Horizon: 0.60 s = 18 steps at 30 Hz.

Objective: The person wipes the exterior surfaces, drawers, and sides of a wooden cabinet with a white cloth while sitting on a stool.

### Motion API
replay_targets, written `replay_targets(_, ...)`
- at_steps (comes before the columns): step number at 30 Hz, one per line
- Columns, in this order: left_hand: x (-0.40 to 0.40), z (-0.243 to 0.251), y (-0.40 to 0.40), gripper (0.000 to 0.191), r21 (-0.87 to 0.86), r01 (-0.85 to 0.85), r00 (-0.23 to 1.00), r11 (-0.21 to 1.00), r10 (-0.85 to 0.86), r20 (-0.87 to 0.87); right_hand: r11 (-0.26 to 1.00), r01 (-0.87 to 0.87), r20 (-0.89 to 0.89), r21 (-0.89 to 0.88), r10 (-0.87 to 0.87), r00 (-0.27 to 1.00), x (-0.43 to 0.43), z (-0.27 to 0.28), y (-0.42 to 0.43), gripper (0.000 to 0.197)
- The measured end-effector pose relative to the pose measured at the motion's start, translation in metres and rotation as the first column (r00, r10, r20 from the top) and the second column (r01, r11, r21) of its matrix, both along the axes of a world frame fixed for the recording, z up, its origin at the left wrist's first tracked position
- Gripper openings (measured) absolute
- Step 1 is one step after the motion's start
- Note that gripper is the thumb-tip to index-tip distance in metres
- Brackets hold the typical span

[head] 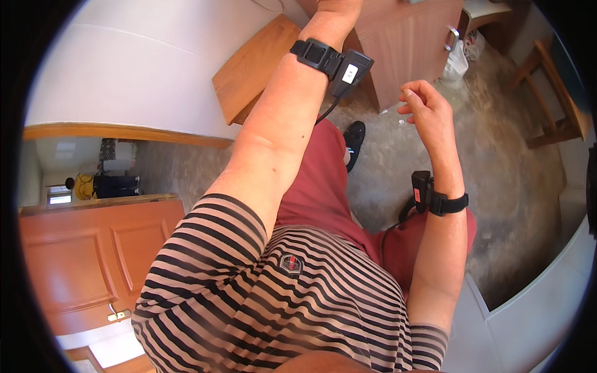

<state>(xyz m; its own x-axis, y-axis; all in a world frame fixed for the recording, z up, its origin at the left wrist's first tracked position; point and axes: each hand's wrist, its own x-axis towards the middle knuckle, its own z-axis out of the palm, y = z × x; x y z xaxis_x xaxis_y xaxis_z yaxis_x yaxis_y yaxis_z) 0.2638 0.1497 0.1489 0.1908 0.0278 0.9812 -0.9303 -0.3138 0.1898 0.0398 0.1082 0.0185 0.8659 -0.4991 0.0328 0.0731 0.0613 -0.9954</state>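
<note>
My left arm stretches forward past the cabinet's left side, and only the base of my left hand (339, 6) shows at the top edge. Its fingers are out of view, so what it touches is hidden. My right hand (430, 105) hangs over the concrete floor (503, 186) with loosely bent fingers and nothing in them. Nearest to it stands a wood-grain cabinet (406, 56) with a metal handle (451, 39) on its front. Each wrist wears a black strap with a cabled device: the left device (352, 72) and the right device (421, 191).
A wooden board (256, 65) juts out beside the white wall (140, 65). White plastic bags (454, 65) lie beyond the cabinet. At right stands a wooden chair (557, 102). Past an orange-brown door (102, 261) at left, a person (86, 186) stands in another room.
</note>
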Motion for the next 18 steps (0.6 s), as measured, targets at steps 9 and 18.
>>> replay_targets(9, -0.023, -0.215, 0.017, 0.065, 0.082, 0.002, 0.864, 0.997, 0.04, -0.501, 0.994, 0.056, -0.159, -0.098, -0.071, 0.985, -0.021, 0.011, -0.009, 0.02)
replay_targets(18, -0.041, -0.233, 0.022, 0.078, -0.009, 0.266, 0.651, 0.964, -0.187, -0.736, 0.987, 0.041, -0.108, -0.158, -0.058, 0.992, -0.01, -0.016, -0.02, 0.018)
